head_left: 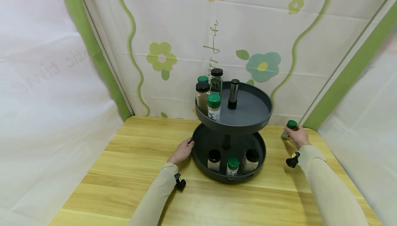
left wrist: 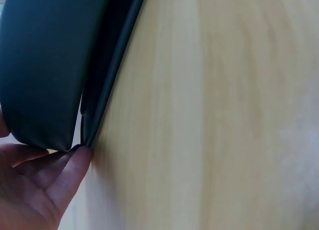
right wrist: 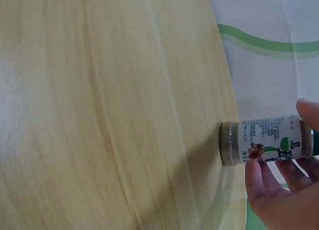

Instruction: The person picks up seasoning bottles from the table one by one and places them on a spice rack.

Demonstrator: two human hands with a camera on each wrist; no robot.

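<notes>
A dark grey two-tier round rack (head_left: 229,124) stands on the wooden table. My left hand (head_left: 182,151) grips the lower tier's rim at its left side; in the left wrist view its fingers (left wrist: 75,165) touch the dark wall (left wrist: 45,65) low down by the tabletop. Off to the rack's right, my right hand (head_left: 298,136) holds a small spice jar (head_left: 285,135) with a green cap. The right wrist view shows the jar's white printed label (right wrist: 269,137), with fingers and thumb around it. Its base is at the tabletop; whether it touches is unclear.
The upper tier carries several jars on its left, including a green-capped jar (head_left: 214,107) and a black-capped jar (head_left: 216,81). On the lower tier's front stand a black-capped jar (head_left: 214,160), a green-capped jar (head_left: 232,166) and another black-capped jar (head_left: 250,161). A patterned curtain (head_left: 186,19) hangs behind.
</notes>
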